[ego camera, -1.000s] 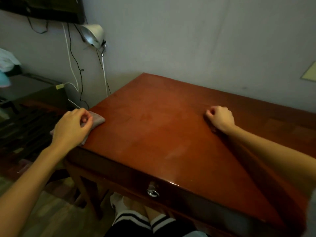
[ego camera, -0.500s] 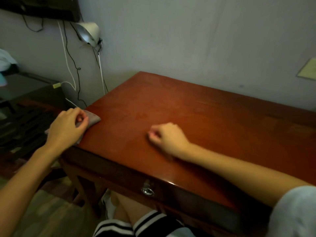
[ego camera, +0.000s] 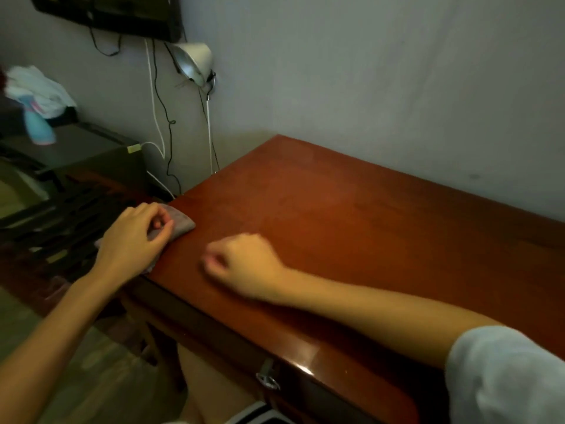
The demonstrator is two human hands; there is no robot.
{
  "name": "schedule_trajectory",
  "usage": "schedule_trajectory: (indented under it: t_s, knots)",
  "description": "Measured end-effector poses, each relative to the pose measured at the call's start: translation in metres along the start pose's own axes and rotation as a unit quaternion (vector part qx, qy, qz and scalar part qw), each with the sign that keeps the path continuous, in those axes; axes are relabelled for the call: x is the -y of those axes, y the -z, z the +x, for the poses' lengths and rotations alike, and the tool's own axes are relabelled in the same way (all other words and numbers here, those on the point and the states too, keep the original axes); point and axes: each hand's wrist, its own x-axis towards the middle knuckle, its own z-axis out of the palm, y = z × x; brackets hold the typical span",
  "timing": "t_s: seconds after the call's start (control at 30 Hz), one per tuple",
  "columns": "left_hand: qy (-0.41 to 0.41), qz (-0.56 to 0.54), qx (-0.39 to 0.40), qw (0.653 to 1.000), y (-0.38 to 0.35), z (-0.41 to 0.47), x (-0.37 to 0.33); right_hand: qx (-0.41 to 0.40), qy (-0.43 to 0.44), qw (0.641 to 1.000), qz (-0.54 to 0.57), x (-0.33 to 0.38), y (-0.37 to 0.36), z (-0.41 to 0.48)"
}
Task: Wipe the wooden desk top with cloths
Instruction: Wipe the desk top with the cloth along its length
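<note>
Left hand (ego camera: 134,237) grips a grey cloth (ego camera: 183,223) at the left corner of the wooden desk top (ego camera: 367,228). Right hand (ego camera: 244,261), blurred, rests curled nearby; its hold is unclear.

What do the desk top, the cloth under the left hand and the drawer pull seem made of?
The desk top: reddish-brown wood, likely varnished; glare shows along the front edge. The cloth: soft greyish fabric, bunched under the left hand; weave too blurred to tell. The drawer pull: seemingly silvery metal, it glints.
</note>
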Motion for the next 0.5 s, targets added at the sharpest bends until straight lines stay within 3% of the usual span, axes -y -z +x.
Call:
schedule_trajectory:
  t_s: [0.07, 0.17, 0.3, 0.4, 0.5]
  knots:
    - [0.002, 0.0, 0.001, 1.0, 0.001, 0.0, 0.0, 0.01, 0.093, 0.994, 0.053, 0.03, -0.001, -0.002]
    - [0.0, 0.001, 0.01, 1.0, 0.004, 0.001, -0.002, 0.023, 0.078, 0.995, 0.053, -0.002, 0.004, 0.005]
    - [-0.005, 0.021, 0.018, 1.0, 0.005, 0.012, -0.014, -0.038, -0.157, 0.987, -0.008, -0.144, 0.028, 0.02]
    - [-0.031, 0.015, 0.04, 0.999, -0.004, 0.03, -0.034, -0.113, -0.359, 0.925, -0.049, -0.272, 0.057, 0.011]
    - [-0.066, 0.018, 0.069, 0.995, -0.018, 0.05, -0.051, -0.164, -0.5, 0.847, -0.076, -0.352, 0.075, -0.004]
